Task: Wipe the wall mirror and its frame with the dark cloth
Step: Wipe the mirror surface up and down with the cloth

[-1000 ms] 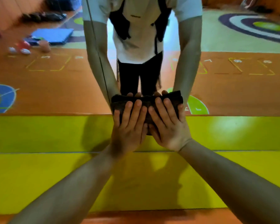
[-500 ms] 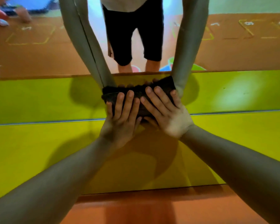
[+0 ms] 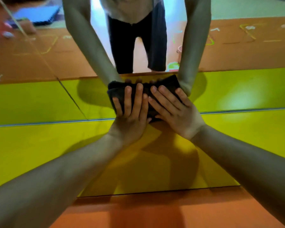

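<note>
The dark cloth point(image 3: 115, 94), folded into a pad, lies flat against the wall mirror point(image 3: 39, 63) just above the mirror's thin grey lower frame strip point(image 3: 48, 122). My left hand point(image 3: 132, 116) presses the cloth's left half with straight fingers. My right hand point(image 3: 174, 112) presses the right half the same way, its fingers angled toward the left hand. The two hands touch side by side. Reflected arms and fingertips meet the cloth from above in the glass.
A slanted seam point(image 3: 69, 94) between mirror panels runs left of the cloth. Below the frame strip a yellow padded surface point(image 3: 39, 145) extends to the orange floor point(image 3: 155, 211). The glass reflects a person's legs, orange floor markings and a blue mat point(image 3: 38, 14).
Both hands slid the cloth down the mirror, from the reflected orange floor band to just above the lower frame strip. The camera tilted downward too.
</note>
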`<state>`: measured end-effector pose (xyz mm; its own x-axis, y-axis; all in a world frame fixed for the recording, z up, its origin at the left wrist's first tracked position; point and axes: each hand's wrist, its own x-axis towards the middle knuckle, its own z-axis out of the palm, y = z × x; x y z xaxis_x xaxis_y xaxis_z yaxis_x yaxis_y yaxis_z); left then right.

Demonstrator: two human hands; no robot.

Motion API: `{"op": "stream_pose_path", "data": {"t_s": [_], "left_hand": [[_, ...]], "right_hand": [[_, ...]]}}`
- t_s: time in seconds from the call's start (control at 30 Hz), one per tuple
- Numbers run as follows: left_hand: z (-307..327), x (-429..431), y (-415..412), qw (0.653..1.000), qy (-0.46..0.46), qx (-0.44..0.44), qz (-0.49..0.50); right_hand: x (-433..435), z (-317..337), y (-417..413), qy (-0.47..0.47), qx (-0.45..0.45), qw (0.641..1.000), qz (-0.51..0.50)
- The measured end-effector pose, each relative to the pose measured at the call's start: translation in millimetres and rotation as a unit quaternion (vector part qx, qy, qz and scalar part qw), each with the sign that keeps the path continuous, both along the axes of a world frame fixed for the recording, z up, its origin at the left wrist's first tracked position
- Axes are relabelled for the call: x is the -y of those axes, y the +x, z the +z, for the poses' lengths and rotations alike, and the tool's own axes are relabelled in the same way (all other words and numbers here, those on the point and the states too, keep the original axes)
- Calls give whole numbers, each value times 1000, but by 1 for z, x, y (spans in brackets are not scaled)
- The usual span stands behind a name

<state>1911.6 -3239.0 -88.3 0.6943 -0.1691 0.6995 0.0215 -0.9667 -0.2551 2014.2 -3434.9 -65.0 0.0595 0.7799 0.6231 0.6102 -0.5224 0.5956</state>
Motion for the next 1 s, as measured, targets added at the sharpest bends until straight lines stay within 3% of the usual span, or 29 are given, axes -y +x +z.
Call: {"op": "stream_pose_path", "data": {"t_s": [0.2, 0.3, 0.6, 0.83, 1.0], "left_hand": [[34, 39, 36, 995, 15, 99, -12], [86, 38, 33, 995, 19, 97, -20], [351, 31, 28, 994, 29, 103, 3], [568, 30, 39, 981, 48, 186, 21], [676, 32, 49, 971, 46, 234, 36]], "right_hand": [[42, 48, 29, -22, 33, 999, -1], [38, 90, 29, 26, 40, 999, -3], [22, 339, 26, 84, 25, 996, -3], [13, 553, 29, 140, 57, 988, 10], [9, 662, 33, 160, 94, 983, 3]]}}
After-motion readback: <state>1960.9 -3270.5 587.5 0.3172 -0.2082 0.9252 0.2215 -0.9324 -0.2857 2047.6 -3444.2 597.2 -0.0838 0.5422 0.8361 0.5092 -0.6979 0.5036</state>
